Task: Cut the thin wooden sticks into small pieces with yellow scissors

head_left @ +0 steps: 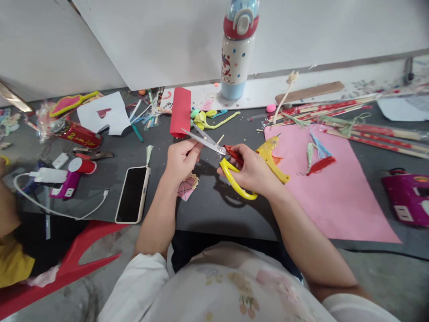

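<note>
My right hand (255, 172) grips yellow-handled scissors (214, 150), whose blades are spread and point left toward a red folded paper (180, 112). My left hand (181, 159) is closed in a pinch beside the blades, holding the lower edge of that red paper. A small pink folded paper piece (187, 187) lies on the dark table (208, 210) just below my left hand. A yellow glue gun (272, 154) lies behind my right hand.
A phone (132, 194) lies left of my left arm. A large pink sheet (328, 197) covers the table on the right, with tassels on it. A bottle (237, 49) stands at the back. Cans, cables, sticks and scraps lie around. Another person's sleeve (10, 264) shows at far left.
</note>
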`<state>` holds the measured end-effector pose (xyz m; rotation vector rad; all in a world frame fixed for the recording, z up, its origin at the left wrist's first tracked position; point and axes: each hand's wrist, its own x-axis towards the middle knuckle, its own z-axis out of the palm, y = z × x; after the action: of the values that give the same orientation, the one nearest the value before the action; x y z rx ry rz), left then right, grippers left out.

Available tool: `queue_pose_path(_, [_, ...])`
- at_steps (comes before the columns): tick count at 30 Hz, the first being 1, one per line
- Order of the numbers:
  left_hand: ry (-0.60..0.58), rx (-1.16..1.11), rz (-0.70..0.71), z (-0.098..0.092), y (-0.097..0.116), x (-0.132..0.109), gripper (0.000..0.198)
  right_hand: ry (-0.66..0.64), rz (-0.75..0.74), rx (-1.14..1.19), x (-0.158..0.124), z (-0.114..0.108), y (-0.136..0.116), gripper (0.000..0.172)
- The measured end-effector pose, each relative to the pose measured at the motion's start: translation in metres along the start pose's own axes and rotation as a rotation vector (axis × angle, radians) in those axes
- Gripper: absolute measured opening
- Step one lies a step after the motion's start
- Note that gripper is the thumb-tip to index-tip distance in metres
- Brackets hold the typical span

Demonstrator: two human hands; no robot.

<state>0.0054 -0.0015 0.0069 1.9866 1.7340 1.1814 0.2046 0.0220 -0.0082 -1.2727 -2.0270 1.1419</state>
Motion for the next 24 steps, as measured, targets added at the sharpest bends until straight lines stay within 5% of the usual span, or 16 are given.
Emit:
queue_pose_path(12, [-0.092, -0.168, -0.094, -0.0014, 0.0045, 0.0024, 0.045, 0.023, 0.002, -0.032, 0.0004, 0.0013, -0.0008, 0.039])
queue_pose_path(24, [-0.029, -0.062, -0.086, 0.0003, -0.0039, 0.0028, 0.042, 0.043, 0.065, -0.116, -0.0010, -0.0037, -0.0051, 0.039])
